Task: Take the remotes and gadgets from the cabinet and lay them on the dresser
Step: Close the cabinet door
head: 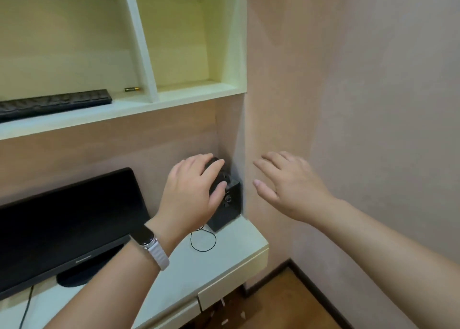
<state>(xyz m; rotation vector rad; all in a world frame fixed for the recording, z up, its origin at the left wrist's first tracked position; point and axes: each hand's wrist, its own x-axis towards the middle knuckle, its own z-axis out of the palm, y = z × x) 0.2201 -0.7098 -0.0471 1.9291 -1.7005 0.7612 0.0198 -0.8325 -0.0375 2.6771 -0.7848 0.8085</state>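
You see a flat black plastic keyboard point(54, 103) on a pale cream wooden shelf point(129, 110), a white worktop point(231, 244); the boxy speaker point(226, 214) looks black, perhaps charcoal.

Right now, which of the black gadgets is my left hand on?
The small black speaker in the corner by the wall; your left hand grips its top. The keyboard lies untouched on the shelf above, the monitor stands beside it.

A black monitor point(62, 219) stands before the pink wall point(348, 80).
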